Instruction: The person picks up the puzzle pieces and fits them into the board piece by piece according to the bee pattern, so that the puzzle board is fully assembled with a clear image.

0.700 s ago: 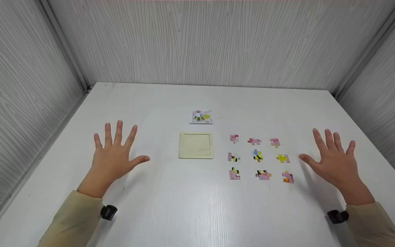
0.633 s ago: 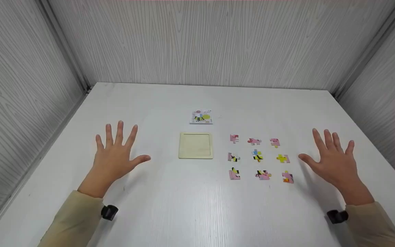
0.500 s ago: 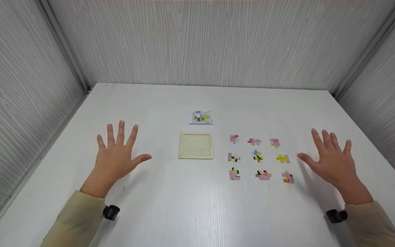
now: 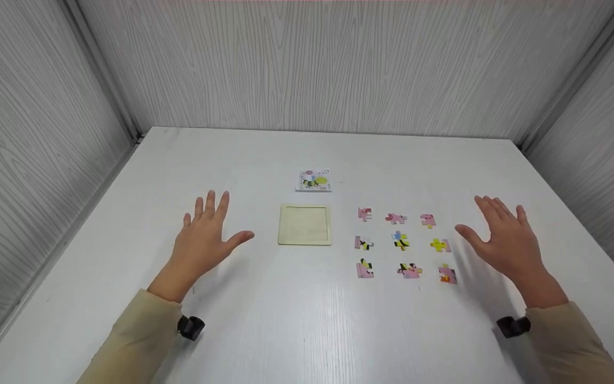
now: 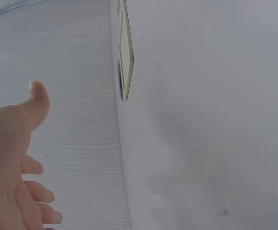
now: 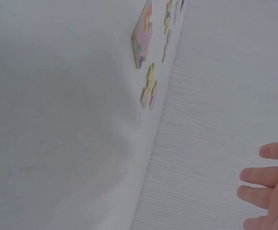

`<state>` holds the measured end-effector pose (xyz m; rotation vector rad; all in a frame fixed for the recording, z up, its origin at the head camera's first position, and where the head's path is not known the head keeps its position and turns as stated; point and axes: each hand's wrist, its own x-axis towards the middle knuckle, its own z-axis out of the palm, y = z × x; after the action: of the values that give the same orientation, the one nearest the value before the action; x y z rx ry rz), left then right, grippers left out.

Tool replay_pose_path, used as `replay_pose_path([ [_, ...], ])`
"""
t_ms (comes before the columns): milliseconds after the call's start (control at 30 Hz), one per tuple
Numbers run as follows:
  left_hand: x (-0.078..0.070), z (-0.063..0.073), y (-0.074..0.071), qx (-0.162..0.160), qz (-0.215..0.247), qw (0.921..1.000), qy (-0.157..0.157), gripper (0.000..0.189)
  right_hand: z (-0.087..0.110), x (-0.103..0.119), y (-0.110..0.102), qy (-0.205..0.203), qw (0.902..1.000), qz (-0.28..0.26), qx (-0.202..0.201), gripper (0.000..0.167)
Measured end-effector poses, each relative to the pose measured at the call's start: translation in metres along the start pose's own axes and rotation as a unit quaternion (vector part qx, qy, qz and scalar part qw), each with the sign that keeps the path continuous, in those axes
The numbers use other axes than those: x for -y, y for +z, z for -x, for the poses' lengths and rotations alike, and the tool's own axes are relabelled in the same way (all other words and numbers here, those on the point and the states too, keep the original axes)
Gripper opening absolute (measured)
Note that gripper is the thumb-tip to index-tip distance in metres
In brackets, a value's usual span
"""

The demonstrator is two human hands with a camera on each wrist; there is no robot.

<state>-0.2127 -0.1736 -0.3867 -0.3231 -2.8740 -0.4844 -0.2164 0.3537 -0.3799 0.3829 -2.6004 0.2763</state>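
9 knobby puzzle pcs, sq. recessed tray, bare hands

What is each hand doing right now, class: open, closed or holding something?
Left hand: open, holding nothing, beside the square, pale cream tray.
Right hand: open, holding nothing, near the small yellow-and-pink jigsaw piece.

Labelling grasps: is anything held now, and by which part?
Nothing is held. Left hand and right hand are empty; the tray and pieces lie apart from both.
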Motion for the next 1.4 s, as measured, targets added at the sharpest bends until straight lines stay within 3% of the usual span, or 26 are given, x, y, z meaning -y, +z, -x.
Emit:
replay_pose_path([
  [300,-0.017,-0.007,0.014,-0.052,0.037,0.9973,0.036,0.082,-0.010,0.005,0.012,-0.040,0.9984,-0.030,-0.026,0.055],
  [667,-0.034,-0.012,0.028,-0.041,0.059,0.9964,0.045,0.071,-0.025,0.022,0.022,-0.066,0.9965,-0.050,-0.015,0.053],
  [900,-0.043,-0.016,0.036,-0.001,0.079,0.9960,0.041,0.068,-0.035,0.031,0.032,-0.077,0.9938,-0.081,-0.002,0.050],
  [1133,-0.047,-0.022,0.047,0.073,0.106,0.9915,0.018,0.069,-0.043,0.042,0.043,-0.043,0.9911,-0.102,0.073,0.055],
  [1400,-0.047,-0.030,0.058,0.104,0.093,0.9902,0.009,0.070,-0.055,0.055,0.054,-0.044,0.9820,-0.118,0.141,0.059],
])
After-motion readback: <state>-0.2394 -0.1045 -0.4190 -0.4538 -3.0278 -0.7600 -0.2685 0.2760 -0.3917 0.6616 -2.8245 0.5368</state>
